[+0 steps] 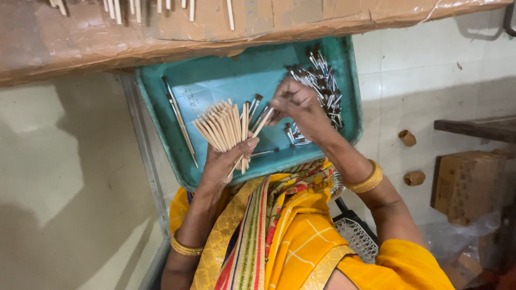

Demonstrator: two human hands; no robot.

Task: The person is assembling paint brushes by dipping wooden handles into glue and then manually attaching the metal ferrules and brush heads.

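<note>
Teal tray (pixel 215 80), fanned wooden sticks (pixel 220 126), metal-ferruled brush heads (pixel 322 80)

The floor (pixel 430 70) was laid with pale, glossy tiles that caught soft daylight and carried broad grey shadows. Along the top ran a worktop (pixel 161 32) wrapped in brown cardboard under clear plastic film. To the left lay a smooth greenish-grey surface (pixel 59 177), edged by a thin metal rail (pixel 145 156). On the right a dark wooden plank (pixel 473 129) stood near a cardboard box (pixel 467 185), with crumpled clear plastic (pixel 457 239) below it. Two small brown cylinders (pixel 407 138) lay on the tiles, well apart.
</note>
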